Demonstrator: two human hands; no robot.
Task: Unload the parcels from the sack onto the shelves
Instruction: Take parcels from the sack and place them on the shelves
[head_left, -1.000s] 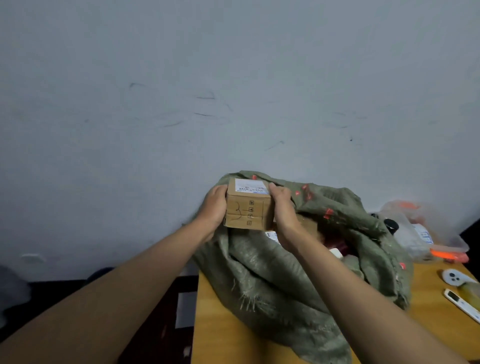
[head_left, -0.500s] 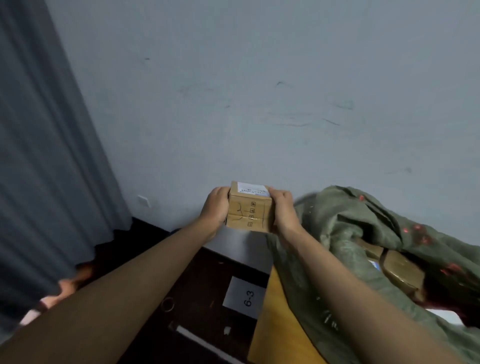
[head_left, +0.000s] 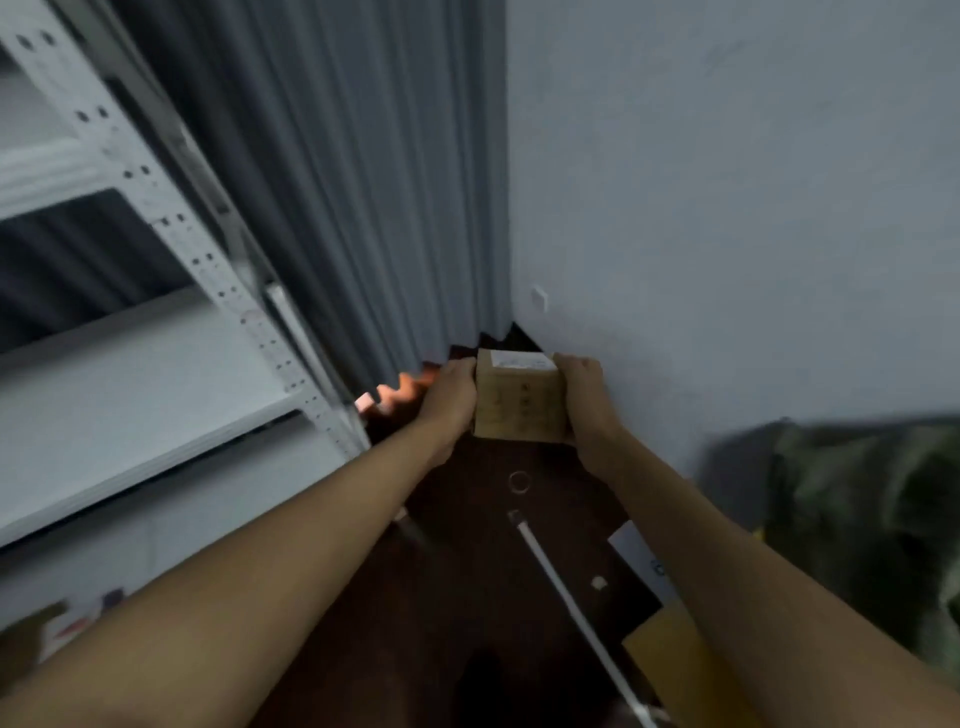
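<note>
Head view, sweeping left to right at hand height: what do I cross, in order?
White shelving unit → grey curtain → left hand → cardboard parcel, held between both hands → right hand → bare wall → green sack.

Both bare arms stretched forward, forearms converging toward 12 o'clock. Left hand (head_left: 451, 396) grips the cardboard box (head_left: 519, 402) on its 9 o'clock side, right hand (head_left: 584, 397) on its 3 o'clock side, fingers curled round the edges.
</note>
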